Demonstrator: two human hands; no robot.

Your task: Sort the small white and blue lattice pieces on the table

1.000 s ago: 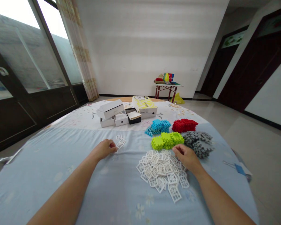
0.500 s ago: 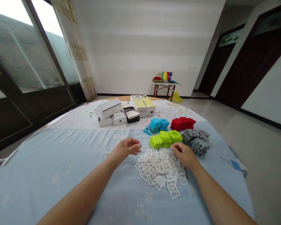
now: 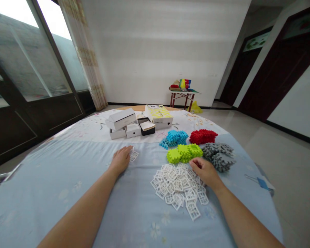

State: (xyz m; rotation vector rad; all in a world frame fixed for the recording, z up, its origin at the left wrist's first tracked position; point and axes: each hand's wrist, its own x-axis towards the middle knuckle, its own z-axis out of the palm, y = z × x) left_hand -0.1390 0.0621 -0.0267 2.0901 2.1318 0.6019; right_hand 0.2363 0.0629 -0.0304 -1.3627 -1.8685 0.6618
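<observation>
My left hand [image 3: 121, 159] lies palm down on the cloth with its fingers stretched forward, partly over a few white lattice pieces [image 3: 134, 156]. My right hand [image 3: 203, 169] rests with curled fingers at the upper right edge of a large heap of white lattice pieces [image 3: 178, 184]; whether anything is between its fingertips is hidden. Just behind the heap are lime green interlocking pieces [image 3: 184, 153]. Grey pieces [image 3: 219, 156] lie right of my right hand. Blue pieces [image 3: 174, 138] and red pieces [image 3: 203, 136] sit farther back.
Small open white boxes [image 3: 133, 130], a black box [image 3: 147, 131] and a yellow and white box [image 3: 160, 120] stand at the back of the cloth-covered table [image 3: 67, 172]. A blue clip [image 3: 262, 183] is at the right edge. A small table stands by the wall.
My left hand has moved left and forward, from beside the heap down onto the small group of white pieces, and its fingers have straightened. My right hand has stayed nearly in place.
</observation>
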